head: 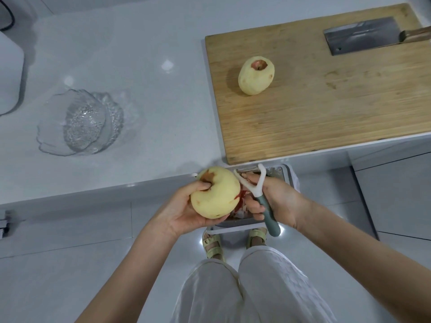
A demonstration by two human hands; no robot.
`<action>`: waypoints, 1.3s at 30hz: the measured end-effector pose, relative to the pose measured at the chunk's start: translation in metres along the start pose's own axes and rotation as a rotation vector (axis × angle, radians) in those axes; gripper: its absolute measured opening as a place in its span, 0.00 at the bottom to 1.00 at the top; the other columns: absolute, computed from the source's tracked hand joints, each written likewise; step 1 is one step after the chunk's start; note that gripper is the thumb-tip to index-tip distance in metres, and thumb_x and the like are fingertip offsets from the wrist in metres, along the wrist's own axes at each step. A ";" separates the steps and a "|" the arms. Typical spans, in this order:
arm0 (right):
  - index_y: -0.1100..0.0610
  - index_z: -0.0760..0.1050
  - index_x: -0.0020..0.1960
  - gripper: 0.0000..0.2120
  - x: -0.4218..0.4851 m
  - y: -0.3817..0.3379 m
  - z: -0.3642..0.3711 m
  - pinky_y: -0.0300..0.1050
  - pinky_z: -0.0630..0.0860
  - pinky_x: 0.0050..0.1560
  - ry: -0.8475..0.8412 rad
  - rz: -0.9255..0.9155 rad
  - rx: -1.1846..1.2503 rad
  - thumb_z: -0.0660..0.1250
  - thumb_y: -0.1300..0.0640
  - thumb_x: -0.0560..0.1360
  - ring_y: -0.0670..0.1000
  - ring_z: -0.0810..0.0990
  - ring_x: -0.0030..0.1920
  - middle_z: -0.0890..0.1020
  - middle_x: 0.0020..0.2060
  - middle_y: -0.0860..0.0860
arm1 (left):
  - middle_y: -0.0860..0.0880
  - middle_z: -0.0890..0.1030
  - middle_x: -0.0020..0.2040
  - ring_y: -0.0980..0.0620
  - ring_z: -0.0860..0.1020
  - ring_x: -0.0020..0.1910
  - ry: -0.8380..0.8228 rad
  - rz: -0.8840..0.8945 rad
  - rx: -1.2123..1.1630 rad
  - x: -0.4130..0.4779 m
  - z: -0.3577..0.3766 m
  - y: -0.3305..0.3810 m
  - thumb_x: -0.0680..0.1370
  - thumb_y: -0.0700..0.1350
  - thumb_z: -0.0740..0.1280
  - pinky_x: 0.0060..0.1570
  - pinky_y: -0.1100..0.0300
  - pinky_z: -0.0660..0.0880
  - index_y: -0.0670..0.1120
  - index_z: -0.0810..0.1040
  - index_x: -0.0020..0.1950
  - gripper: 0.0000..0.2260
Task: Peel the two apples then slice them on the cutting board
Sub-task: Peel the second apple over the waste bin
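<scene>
The left hand (186, 210) cupped a nearly peeled apple (215, 192) from below, fingers curled around it and the thumb pressed near the stem hollow. The right hand (277, 201) was wrapped around the green handle of a Y-shaped peeler (258, 190), its white head just beside the apple's right side, where a strip of red skin remained. Both hung over a waste bin (289, 173) holding red peelings. A second peeled apple (256, 75) sat on the wooden cutting board (326, 108), well apart from the cleaver (359, 36) at its far corner. A glass bowl (79, 122) stood on the white countertop (144, 66).
</scene>
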State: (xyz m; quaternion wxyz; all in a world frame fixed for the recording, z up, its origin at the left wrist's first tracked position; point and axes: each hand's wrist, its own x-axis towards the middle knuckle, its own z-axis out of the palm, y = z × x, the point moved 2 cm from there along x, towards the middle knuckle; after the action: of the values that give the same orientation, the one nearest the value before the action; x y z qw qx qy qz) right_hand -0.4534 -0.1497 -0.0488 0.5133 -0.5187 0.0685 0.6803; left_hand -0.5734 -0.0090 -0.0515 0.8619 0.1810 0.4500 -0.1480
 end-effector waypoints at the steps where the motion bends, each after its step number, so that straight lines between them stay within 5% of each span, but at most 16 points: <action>1: 0.55 0.69 0.32 0.20 -0.002 0.001 0.005 0.42 0.59 0.27 0.043 -0.056 0.015 0.54 0.49 0.81 0.49 0.61 0.24 0.68 0.22 0.52 | 0.35 0.78 0.56 0.35 0.81 0.46 0.003 0.000 -0.022 0.000 0.001 -0.001 0.47 0.38 0.82 0.41 0.44 0.79 0.44 0.73 0.65 0.46; 5: 0.57 0.69 0.28 0.24 -0.013 0.002 0.018 0.41 0.62 0.29 0.294 -0.241 -0.119 0.56 0.51 0.81 0.50 0.63 0.24 0.69 0.20 0.53 | 0.35 0.79 0.54 0.37 0.80 0.46 0.031 -0.026 -0.159 0.001 0.005 -0.005 0.50 0.37 0.81 0.44 0.46 0.79 0.42 0.73 0.63 0.42; 8: 0.59 0.73 0.31 0.23 -0.016 0.001 0.022 0.41 0.66 0.33 0.410 -0.430 -0.411 0.57 0.47 0.80 0.47 0.68 0.23 0.72 0.21 0.51 | 0.35 0.78 0.55 0.39 0.78 0.50 0.067 -0.037 -0.251 0.000 0.013 -0.006 0.62 0.42 0.76 0.47 0.46 0.79 0.39 0.72 0.64 0.32; 12: 0.52 0.81 0.46 0.16 -0.017 -0.001 0.024 0.41 0.70 0.30 0.850 -0.971 -1.200 0.57 0.46 0.78 0.48 0.76 0.27 0.78 0.24 0.46 | 0.37 0.81 0.48 0.42 0.81 0.44 0.087 0.011 -0.232 -0.001 0.022 -0.009 0.70 0.46 0.67 0.43 0.49 0.80 0.39 0.75 0.59 0.19; 16: 0.53 0.82 0.43 0.11 -0.016 -0.009 0.032 0.41 0.66 0.31 0.938 -1.392 -1.541 0.62 0.52 0.76 0.52 0.75 0.26 0.77 0.23 0.47 | 0.40 0.83 0.40 0.43 0.83 0.35 0.127 0.038 -0.193 0.001 0.026 -0.013 0.73 0.46 0.66 0.36 0.51 0.81 0.41 0.78 0.51 0.11; 30: 0.55 0.83 0.41 0.12 -0.020 -0.026 0.014 0.43 0.69 0.29 0.681 -1.488 -1.369 0.63 0.53 0.77 0.49 0.76 0.27 0.80 0.27 0.47 | 0.39 0.80 0.39 0.45 0.79 0.31 0.090 -0.166 -0.154 -0.009 0.023 -0.012 0.73 0.55 0.64 0.26 0.57 0.79 0.38 0.77 0.48 0.20; 39: 0.55 0.82 0.41 0.12 -0.010 -0.031 -0.002 0.40 0.66 0.30 0.600 -1.419 -1.293 0.63 0.54 0.77 0.47 0.73 0.26 0.75 0.23 0.46 | 0.37 0.76 0.36 0.44 0.77 0.29 -0.055 -0.285 -0.221 -0.017 0.015 -0.007 0.63 0.57 0.68 0.22 0.57 0.77 0.33 0.75 0.49 0.28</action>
State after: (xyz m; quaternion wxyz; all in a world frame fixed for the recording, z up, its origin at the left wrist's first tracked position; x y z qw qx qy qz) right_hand -0.4286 -0.1428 -0.0282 0.3813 -0.7685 -0.5126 -0.0350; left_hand -0.5749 -0.0202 -0.0307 0.8587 0.0153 0.4611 -0.2231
